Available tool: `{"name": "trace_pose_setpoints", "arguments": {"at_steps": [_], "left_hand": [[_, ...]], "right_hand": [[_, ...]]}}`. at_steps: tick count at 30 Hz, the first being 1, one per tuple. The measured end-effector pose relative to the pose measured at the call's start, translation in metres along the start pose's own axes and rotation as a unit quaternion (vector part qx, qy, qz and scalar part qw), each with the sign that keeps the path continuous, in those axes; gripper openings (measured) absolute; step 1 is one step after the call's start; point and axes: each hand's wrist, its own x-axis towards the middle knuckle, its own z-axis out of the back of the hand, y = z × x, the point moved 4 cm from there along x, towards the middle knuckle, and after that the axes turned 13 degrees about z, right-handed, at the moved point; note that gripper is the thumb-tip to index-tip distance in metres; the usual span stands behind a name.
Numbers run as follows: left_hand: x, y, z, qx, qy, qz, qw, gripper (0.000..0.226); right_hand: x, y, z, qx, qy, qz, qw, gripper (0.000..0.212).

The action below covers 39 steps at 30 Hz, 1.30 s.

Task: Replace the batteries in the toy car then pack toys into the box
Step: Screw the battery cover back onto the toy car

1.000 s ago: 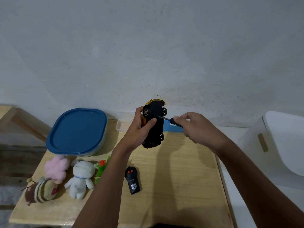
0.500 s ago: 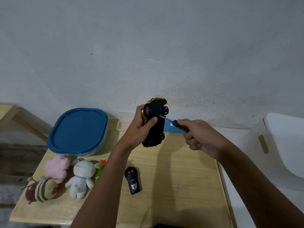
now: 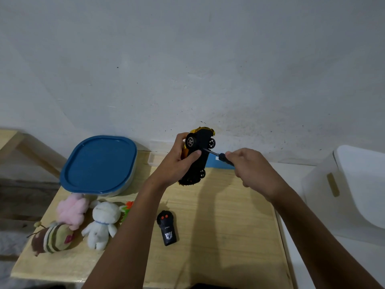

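Note:
My left hand (image 3: 177,161) holds a yellow toy car (image 3: 200,155) above the wooden table (image 3: 225,226), with the car's black underside and wheels turned toward me. My right hand (image 3: 252,170) grips a black-handled screwdriver (image 3: 220,157); its metal tip touches the car's underside near my left thumb. A box with a blue lid (image 3: 99,164) stands shut at the table's back left. Plush toys lie at the front left: a pink one (image 3: 71,209), a white one (image 3: 102,224) and a striped brown one (image 3: 52,238). A black remote control (image 3: 167,230) lies mid-table.
A small green and orange toy (image 3: 127,207) peeks out behind my left forearm. A blue flat item (image 3: 214,161) lies at the table's back edge under the car. A white plastic chair (image 3: 354,184) stands to the right. A white wall rises right behind the table.
My right hand has turned on the screwdriver, shifting its grip down and back up at the car's underside. The car and my left hand stay nearly still.

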Motion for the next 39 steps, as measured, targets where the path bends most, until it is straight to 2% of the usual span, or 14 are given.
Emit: {"name": "trace_pose_setpoints", "arguments": {"at_steps": [4,8,12,16,19,22,24,29,32,36,39], "left_hand": [[-0.002,0.001,0.000,-0.016,-0.007,-0.002,1.000,0.037],[-0.005,0.002,0.001,-0.028,-0.008,-0.002,1.000,0.037],[-0.007,0.006,-0.001,-0.031,-0.009,-0.001,0.999,0.038],[-0.007,0.009,-0.001,-0.033,-0.010,0.005,0.999,0.038],[-0.007,0.011,0.000,-0.033,-0.014,0.007,0.999,0.038],[-0.008,0.010,-0.002,-0.033,-0.010,0.006,0.999,0.037],[-0.008,0.010,-0.003,-0.033,-0.008,0.008,0.999,0.037],[-0.006,0.013,-0.003,-0.041,-0.011,0.009,0.999,0.037],[-0.006,0.015,-0.004,-0.040,-0.008,0.013,0.999,0.036],[-0.006,0.016,-0.004,-0.039,-0.010,0.013,0.999,0.035],[-0.004,0.016,-0.003,-0.036,-0.009,0.014,0.999,0.035]], "right_hand": [[0.003,-0.001,0.002,-0.061,0.019,0.052,0.997,0.020],[0.001,0.003,0.011,-0.132,-0.046,0.117,0.983,0.021],[0.001,0.001,0.003,-0.144,-0.020,0.089,0.985,0.043],[0.002,-0.005,0.000,-0.093,0.023,0.061,0.994,0.024],[0.002,-0.002,0.002,-0.110,0.019,0.101,0.989,0.018],[0.002,0.004,0.006,-0.152,-0.022,0.127,0.980,0.028],[0.003,0.005,0.004,-0.200,-0.011,0.118,0.973,0.039],[0.000,-0.002,0.001,-0.164,0.034,0.110,0.980,0.022],[0.002,-0.002,0.004,-0.177,-0.002,0.136,0.975,0.017],[0.005,-0.003,0.001,-0.231,-0.013,0.145,0.962,0.036],[0.005,-0.006,-0.003,-0.222,-0.007,0.133,0.966,0.044]]}}
